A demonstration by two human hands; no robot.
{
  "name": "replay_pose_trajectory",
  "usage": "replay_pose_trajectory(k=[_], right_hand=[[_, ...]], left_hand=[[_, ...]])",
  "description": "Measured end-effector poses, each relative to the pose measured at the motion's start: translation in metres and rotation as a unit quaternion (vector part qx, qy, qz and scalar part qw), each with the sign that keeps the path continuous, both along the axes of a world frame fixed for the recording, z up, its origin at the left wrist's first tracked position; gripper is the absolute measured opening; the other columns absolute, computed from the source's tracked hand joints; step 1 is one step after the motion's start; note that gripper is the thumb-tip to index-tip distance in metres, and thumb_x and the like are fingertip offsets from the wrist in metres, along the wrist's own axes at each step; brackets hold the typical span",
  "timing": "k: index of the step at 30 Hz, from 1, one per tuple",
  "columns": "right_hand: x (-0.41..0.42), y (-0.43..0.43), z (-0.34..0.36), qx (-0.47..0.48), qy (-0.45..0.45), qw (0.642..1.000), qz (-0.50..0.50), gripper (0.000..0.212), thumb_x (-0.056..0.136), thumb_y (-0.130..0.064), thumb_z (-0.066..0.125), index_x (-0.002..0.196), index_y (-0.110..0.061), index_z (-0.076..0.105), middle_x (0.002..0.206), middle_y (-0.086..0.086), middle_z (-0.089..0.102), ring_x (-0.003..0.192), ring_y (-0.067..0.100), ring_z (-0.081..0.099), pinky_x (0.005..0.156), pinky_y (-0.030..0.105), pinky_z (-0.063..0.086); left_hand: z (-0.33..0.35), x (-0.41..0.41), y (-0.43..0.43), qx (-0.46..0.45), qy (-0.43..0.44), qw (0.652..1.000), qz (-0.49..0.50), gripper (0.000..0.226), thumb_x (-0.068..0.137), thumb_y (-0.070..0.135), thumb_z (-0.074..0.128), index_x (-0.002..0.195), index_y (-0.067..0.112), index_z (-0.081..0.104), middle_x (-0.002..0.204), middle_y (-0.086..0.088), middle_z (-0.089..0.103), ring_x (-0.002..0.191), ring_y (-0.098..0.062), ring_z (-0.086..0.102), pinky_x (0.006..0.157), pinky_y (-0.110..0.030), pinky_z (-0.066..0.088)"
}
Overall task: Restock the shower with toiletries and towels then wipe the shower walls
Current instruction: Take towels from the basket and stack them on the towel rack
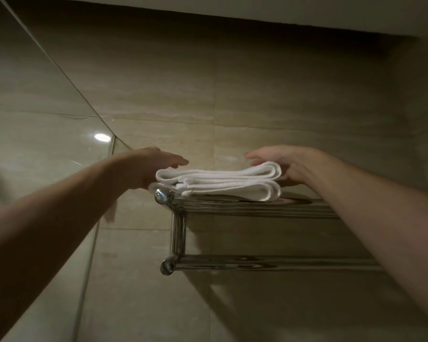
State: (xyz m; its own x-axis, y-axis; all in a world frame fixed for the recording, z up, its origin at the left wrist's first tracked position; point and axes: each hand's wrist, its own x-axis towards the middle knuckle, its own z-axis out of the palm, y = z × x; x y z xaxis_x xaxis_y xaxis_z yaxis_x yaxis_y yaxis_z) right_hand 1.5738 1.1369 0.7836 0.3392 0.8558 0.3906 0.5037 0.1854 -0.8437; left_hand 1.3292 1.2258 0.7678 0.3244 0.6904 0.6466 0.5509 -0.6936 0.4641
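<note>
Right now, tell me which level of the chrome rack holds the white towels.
The upper shelf, built of several parallel rods, holds the folded white towels. The single lower bar beneath it carries nothing.

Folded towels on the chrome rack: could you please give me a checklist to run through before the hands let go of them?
1. Folded towels lie flat on the top shelf of the chrome rack: ok.
2. Both ends steadied, with the left hand at the left end and the right hand at the right end: ok.
3. Fold edges lined up: not ok, the layers are stepped at the left end.
4. Left end fully inside the rack's corner: cannot tell, it sits right at the corner knob.
5. Stack pushed back to the tiled wall: cannot tell from this angle.
</note>
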Motion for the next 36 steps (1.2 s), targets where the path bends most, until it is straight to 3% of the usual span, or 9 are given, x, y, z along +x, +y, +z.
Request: replay_pose_trajectory(k=[3,9,12,15,19,22,25,31,36], right_hand=[[0.001,-0.006,-0.005,0.003,-0.086,0.996,-0.01,0.02,0.098,-0.03,0.061,0.103,-0.01,0.061,0.101,0.008,0.073,0.088,0.021,0.072,0.077,0.038,0.061],[-0.011,-0.034,-0.022,0.062,-0.338,0.938,-0.047,0.034,0.099,-0.038,0.054,0.084,-0.013,0.071,0.081,-0.001,0.068,0.066,0.01,0.059,0.06,0.022,0.048],[-0.021,-0.044,-0.039,0.045,-0.448,0.891,-0.057,0.043,0.108,-0.043,0.032,0.111,-0.015,0.065,0.102,0.007,0.068,0.085,0.018,0.063,0.072,0.028,0.05],[-0.019,-0.049,-0.058,0.082,-0.445,0.889,-0.077,0.055,0.108,-0.049,0.018,0.106,-0.017,0.063,0.108,0.011,0.067,0.098,0.026,0.064,0.084,0.035,0.05],[-0.009,-0.056,-0.08,0.191,-0.423,0.879,-0.106,0.045,0.107,-0.048,0.027,0.073,-0.025,0.045,0.077,-0.002,0.057,0.071,0.018,0.054,0.065,0.034,0.038],[-0.003,-0.062,-0.097,0.221,-0.412,0.878,-0.102,0.037,0.106,-0.048,0.031,0.112,-0.026,0.06,0.11,0.001,0.067,0.096,0.019,0.062,0.081,0.037,0.049],[0.009,-0.078,-0.112,0.229,-0.4,0.882,-0.096,0.041,0.106,-0.041,0.039,0.143,-0.026,0.048,0.137,0.003,0.062,0.12,0.023,0.061,0.1,0.042,0.05],[0.054,-0.149,-0.15,0.145,-0.483,0.846,-0.174,0.051,0.095,-0.03,0.053,0.145,-0.021,0.045,0.142,0.005,0.056,0.129,0.027,0.051,0.106,0.044,0.044],[0.1,-0.245,-0.203,0.062,-0.475,0.854,-0.203,0.049,0.097,-0.034,0.053,0.145,-0.025,0.046,0.147,0.002,0.052,0.136,0.023,0.045,0.112,0.039,0.038]], left_hand=[[0.001,-0.005,-0.014,-0.061,0.008,0.997,-0.055,0.041,0.088,0.043,0.071,0.122,0.02,0.069,0.121,-0.004,0.071,0.109,-0.024,0.068,0.099,-0.042,0.055],[-0.006,0.006,-0.056,0.054,0.119,0.99,-0.05,0.039,0.085,0.061,0.057,0.103,0.032,0.074,0.101,0.004,0.073,0.096,-0.016,0.068,0.083,-0.031,0.054],[-0.02,0.011,-0.067,0.075,0.132,0.988,-0.038,0.043,0.085,0.06,0.053,0.102,0.025,0.072,0.091,-0.001,0.072,0.082,-0.016,0.067,0.069,-0.027,0.054],[-0.039,0.016,-0.073,0.124,0.088,0.988,-0.035,0.034,0.1,0.046,0.049,0.095,0.021,0.071,0.077,-0.002,0.066,0.065,-0.013,0.058,0.053,-0.021,0.041],[-0.056,0.025,-0.082,0.141,0.071,0.987,-0.001,0.036,0.104,0.043,0.043,0.106,0.017,0.069,0.088,-0.001,0.066,0.076,-0.017,0.059,0.06,-0.025,0.039],[-0.059,0.048,-0.104,0.176,0.106,0.977,0.048,0.048,0.097,0.059,0.045,0.123,0.022,0.062,0.112,-0.005,0.067,0.091,-0.02,0.062,0.069,-0.031,0.05],[-0.067,0.085,-0.131,0.272,0.128,0.952,0.062,0.054,0.093,0.066,0.045,0.128,0.027,0.058,0.118,0.0,0.067,0.097,-0.021,0.062,0.074,-0.033,0.052],[-0.111,0.137,-0.174,0.345,0.129,0.929,0.026,0.046,0.091,0.051,0.057,0.131,0.027,0.058,0.121,-0.008,0.066,0.11,-0.033,0.062,0.085,-0.04,0.047],[-0.169,0.178,-0.218,0.251,0.144,0.957,-0.02,0.047,0.093,0.052,0.057,0.134,0.029,0.056,0.131,-0.009,0.063,0.117,-0.036,0.059,0.091,-0.043,0.048]])
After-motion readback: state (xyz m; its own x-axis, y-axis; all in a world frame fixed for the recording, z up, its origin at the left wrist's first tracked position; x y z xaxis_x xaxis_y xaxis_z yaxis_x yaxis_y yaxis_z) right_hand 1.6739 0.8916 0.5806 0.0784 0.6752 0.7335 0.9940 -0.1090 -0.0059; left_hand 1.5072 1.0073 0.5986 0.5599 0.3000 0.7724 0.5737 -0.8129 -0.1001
